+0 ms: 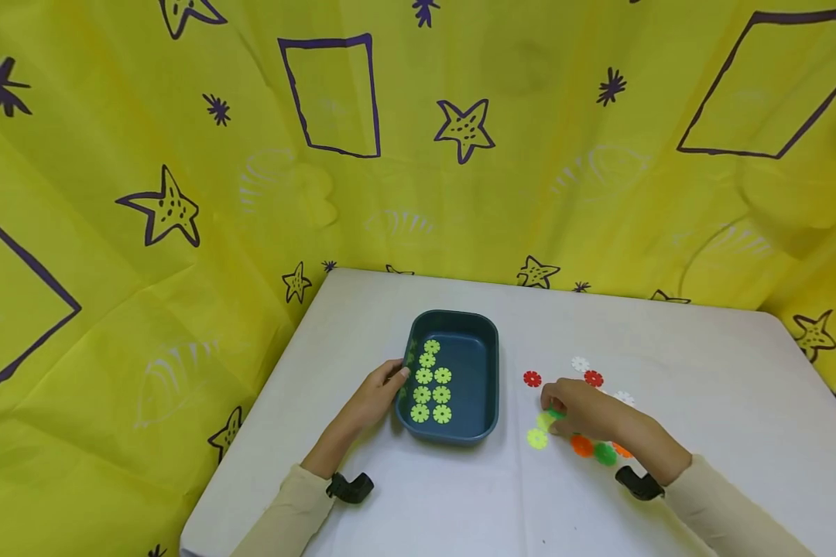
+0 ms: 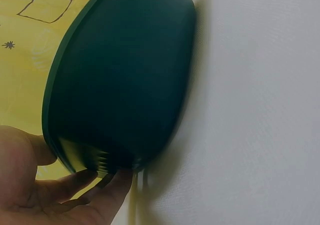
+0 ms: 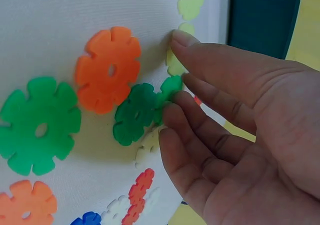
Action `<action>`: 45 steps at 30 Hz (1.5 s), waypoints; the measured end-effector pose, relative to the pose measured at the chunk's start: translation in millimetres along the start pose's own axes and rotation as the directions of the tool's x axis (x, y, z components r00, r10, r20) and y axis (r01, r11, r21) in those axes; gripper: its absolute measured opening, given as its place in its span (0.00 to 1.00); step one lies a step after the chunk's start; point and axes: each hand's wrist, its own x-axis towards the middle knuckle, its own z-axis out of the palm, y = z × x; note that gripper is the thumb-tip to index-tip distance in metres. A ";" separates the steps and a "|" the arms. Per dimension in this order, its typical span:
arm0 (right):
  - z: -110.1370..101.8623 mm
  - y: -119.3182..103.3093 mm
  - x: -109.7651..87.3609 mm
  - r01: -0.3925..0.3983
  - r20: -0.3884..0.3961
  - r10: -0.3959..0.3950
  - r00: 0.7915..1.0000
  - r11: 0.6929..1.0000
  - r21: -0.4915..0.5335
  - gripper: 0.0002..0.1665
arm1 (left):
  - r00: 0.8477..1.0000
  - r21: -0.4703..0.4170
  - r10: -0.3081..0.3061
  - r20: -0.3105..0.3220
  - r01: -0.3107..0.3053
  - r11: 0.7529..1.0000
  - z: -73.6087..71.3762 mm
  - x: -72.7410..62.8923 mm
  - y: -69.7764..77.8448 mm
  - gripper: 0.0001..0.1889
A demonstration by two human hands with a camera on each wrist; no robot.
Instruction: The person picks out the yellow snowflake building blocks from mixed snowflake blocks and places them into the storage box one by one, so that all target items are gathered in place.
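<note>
My left hand (image 1: 375, 396) grips the left wall of a dark teal tray (image 1: 470, 371), thumb over the rim and fingers against the outside. In the left wrist view the tray's outer wall (image 2: 120, 75) fills much of the picture. Several yellow-green notched flower discs (image 1: 442, 394) lie inside, along the tray's left part. Right of the tray, my right hand (image 1: 588, 410) pinches a yellow-green disc (image 3: 173, 62) between thumb and index finger, close over the table. Beside it is another yellow-green disc (image 1: 537, 439). Green discs (image 3: 135, 114) lie by the curled fingers.
Around my right hand lie a red disc (image 1: 532, 379), white discs (image 1: 580, 363), an orange disc (image 1: 582, 445) and a green disc (image 1: 605, 453). A blue disc (image 3: 87, 219) shows in the right wrist view. The white table (image 1: 362, 333) meets a yellow patterned curtain (image 1: 404, 201) behind.
</note>
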 end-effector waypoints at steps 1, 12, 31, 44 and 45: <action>0.7 -0.5 0.5 -0.007 0.002 0.007 1.000 1.000 -0.001 0.17 | 1.000 0.000 0.002 -0.001 -0.002 1.000 -0.1 0.0 -0.1 0.29; 3.2 -0.2 1.5 -0.027 0.039 0.025 0.999 0.998 0.051 0.14 | 1.000 -0.007 -0.019 0.002 0.019 1.000 0.0 -0.3 -0.4 0.29; 1.5 9.1 -5.7 0.043 0.113 -0.065 0.991 0.982 0.186 0.07 | 1.000 -0.003 -0.020 -0.005 0.020 1.000 0.4 -1.8 1.4 0.28; -0.4 9.1 -9.0 0.047 0.169 -0.082 0.982 0.978 0.202 0.05 | 1.000 -0.014 -0.023 -0.003 0.023 1.000 0.2 -2.1 2.4 0.29; -0.4 9.2 -9.2 0.049 0.170 -0.084 0.982 0.978 0.200 0.05 | 1.000 -0.015 -0.024 -0.001 0.024 1.000 0.2 -2.1 2.3 0.29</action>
